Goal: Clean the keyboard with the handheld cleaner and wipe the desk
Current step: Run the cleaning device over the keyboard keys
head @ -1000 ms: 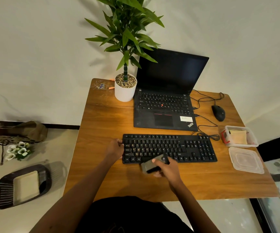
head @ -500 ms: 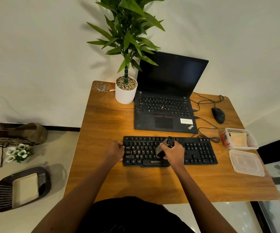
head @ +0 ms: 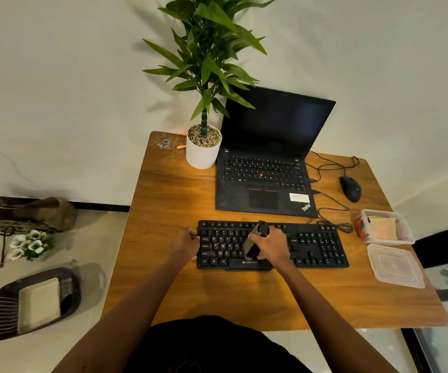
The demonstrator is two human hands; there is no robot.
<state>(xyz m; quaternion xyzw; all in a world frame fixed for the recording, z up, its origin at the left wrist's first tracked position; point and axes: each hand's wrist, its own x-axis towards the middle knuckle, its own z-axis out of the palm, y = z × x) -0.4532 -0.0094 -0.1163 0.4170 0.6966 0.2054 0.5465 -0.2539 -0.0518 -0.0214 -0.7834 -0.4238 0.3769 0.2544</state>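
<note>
At the centre of the frame the black keyboard [head: 311,246] lay on the wooden table [head: 177,205], just below the open laptop [head: 266,181]. The right hand [head: 272,247] had its grip wrapped round the grey handheld cleaner [head: 255,242], which was tilted with its dark tip towards the top rows of keys, over the middle of the board. Whether the tip touched the keys could not be told. The left hand [head: 186,244] gripped the keyboard's left edge, its fingers curled over the rim, bracing it.

The keyboard cleaning looked to be in hand, and the wiping of the table not yet begun. A yellowish cloth [head: 383,227] sat in a clear container [head: 406,239] at the right edge of the frame, with its lid [head: 395,265] just below it.

The risks from here were modest, as I judged them. If the left grip eased, a firm pass could slide the keyboard up against the laptop. A hard push with the tip might lift a keycap. The loose cables [head: 333,211] to the right of the laptop, near the mouse [head: 350,188], could snag a sweep that ran towards the upper right. Later wiping close to the white plant pot [head: 201,154] could tip it.
</note>
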